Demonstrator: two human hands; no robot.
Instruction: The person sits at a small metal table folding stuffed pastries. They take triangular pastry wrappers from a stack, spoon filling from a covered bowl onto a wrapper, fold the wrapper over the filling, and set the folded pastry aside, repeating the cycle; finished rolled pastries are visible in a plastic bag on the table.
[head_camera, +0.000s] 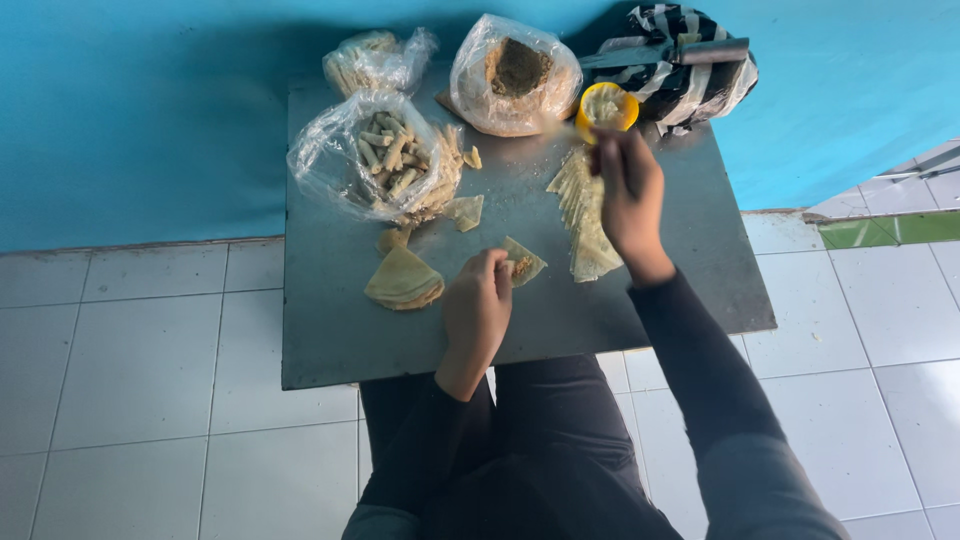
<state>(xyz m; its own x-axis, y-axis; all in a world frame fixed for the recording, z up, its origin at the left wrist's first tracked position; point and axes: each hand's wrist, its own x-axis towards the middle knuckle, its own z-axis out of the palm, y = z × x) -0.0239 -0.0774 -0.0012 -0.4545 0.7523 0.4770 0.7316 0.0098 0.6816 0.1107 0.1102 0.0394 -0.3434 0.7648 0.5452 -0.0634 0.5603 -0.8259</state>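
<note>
Left hand (478, 305) pinched a filled wrapper (522, 262) near centre of the board (330, 330); right hand (628, 195) gripped a stick at the far yellow cup (607, 105). Loose pinch could spill filling; cup might tip.

Bags (375, 150) and a yellow cup (607, 106) are crowding the board's (330, 340) far edge. Wrapper stacks (585, 215) are blocking the middle. Near-left and right margins are lying open.
</note>
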